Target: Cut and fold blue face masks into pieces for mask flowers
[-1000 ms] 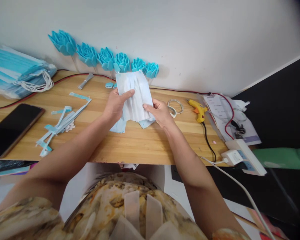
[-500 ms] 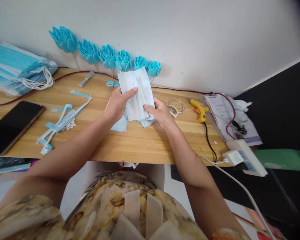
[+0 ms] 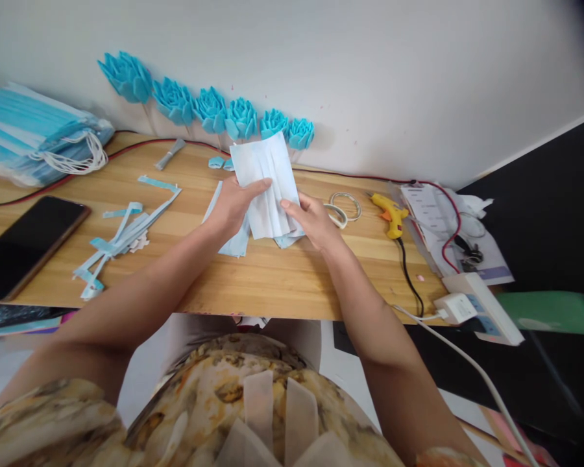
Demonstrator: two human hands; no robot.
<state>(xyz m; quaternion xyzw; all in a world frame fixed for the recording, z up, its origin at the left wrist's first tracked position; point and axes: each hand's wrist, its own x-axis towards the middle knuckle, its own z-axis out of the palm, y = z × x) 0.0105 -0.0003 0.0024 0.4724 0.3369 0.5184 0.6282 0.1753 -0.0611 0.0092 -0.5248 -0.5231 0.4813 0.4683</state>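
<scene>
A pale blue pleated face mask piece (image 3: 267, 162), with no ear loops in sight, is held up above the table between my two hands. My left hand (image 3: 234, 202) pinches its left edge, thumb lying across the front. On the lower right side my right hand (image 3: 314, 219) grips it, thumb on the pleats and fingers behind. More light blue mask pieces (image 3: 234, 245) lie on the wood below, partly covered by the held piece and my hands. Two small folded blue bits (image 3: 216, 162) rest just behind my left hand.
Several blue flowers (image 3: 210, 109) on sticks stand along the wall. Left are bagged masks (image 3: 29, 130), a phone (image 3: 32, 243) and cut strips (image 3: 119, 240). Right are tape rolls (image 3: 345, 206), a yellow glue gun (image 3: 392, 214), papers (image 3: 431, 214) and a power strip (image 3: 484, 308) with cables.
Both hands keep their hold on the mask piece, which has shifted and turned very slightly. The whole view has drifted a few pixels; nothing was let go.
</scene>
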